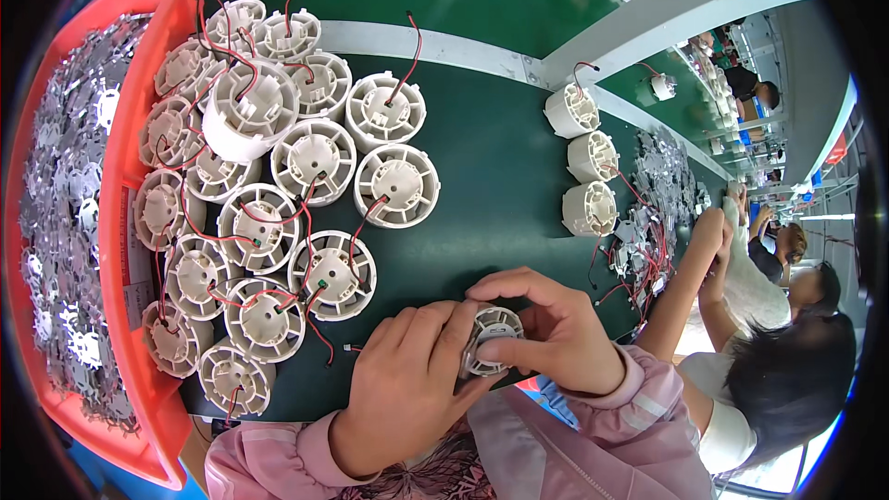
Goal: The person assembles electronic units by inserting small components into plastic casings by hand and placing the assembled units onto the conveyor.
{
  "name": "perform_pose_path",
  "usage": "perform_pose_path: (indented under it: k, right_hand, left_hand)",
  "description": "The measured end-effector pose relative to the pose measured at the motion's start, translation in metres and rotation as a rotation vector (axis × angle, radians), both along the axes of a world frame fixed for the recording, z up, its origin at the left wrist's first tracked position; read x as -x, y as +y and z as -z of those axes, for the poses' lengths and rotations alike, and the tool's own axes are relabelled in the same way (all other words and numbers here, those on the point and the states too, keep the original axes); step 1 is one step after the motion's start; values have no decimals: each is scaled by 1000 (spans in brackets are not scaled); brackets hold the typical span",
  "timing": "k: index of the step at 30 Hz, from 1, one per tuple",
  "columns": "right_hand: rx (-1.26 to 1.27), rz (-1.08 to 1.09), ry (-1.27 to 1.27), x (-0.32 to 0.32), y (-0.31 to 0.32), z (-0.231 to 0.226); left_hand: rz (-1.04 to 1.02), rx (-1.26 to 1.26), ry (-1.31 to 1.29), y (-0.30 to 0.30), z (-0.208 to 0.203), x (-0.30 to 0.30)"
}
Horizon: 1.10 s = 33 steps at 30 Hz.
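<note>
Near the front edge of the bench, a small round housing [494, 326] with a spoked rim and a grey metallic face is held tilted between my two hands. My left hand [407, 375] wraps its left side, fingers pressed together and curled against it. My right hand [560, 338] grips the right side, with the thumb on the face and the fingers around the rim. A small white connector [350, 347] pokes out beside my left hand. To the left stand several white round plastic housings [396, 185] with spoked tops and red-black wires, one stacked on others [250, 111].
A red bin [139, 222] full of stamped metal plates [69, 222] stands at the left. Three white housings [593, 157] line up at the right, by a pile of metal plates and wires [653, 213]. A co-worker [769, 389] sits close on the right, beyond a grey frame [676, 0].
</note>
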State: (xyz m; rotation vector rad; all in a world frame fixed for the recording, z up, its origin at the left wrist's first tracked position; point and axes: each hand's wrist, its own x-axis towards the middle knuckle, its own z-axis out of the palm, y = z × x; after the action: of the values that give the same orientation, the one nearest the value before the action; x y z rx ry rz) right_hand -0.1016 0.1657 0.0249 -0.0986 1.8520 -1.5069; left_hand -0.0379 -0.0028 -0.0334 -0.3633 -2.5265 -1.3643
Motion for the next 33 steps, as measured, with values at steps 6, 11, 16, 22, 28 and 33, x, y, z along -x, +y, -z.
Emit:
perform_pose_path:
  k: [6, 11, 16, 22, 28, 33]
  right_hand:
    - [101, 148, -201, -6, 5, 5]
    - [187, 102, -243, 3, 8, 13]
    - [201, 53, -161, -1, 2, 6]
    - [-84, -182, 552, -25, 4, -4]
    - [-104, -279, 517, -21, 5, -27]
    - [7, -284, 476, -30, 12, -37]
  left_hand:
    - [88, 25, -20, -5, -2, -1]
    - [59, -12, -33, -6, -4, -2]
    - [75, -180, -41, -17, 3, -3]
    - [45, -341, 1, -9, -17, -10]
    - [114, -432, -106, -12, -29, -20]
    - [265, -649, -46, -22, -35, -21]
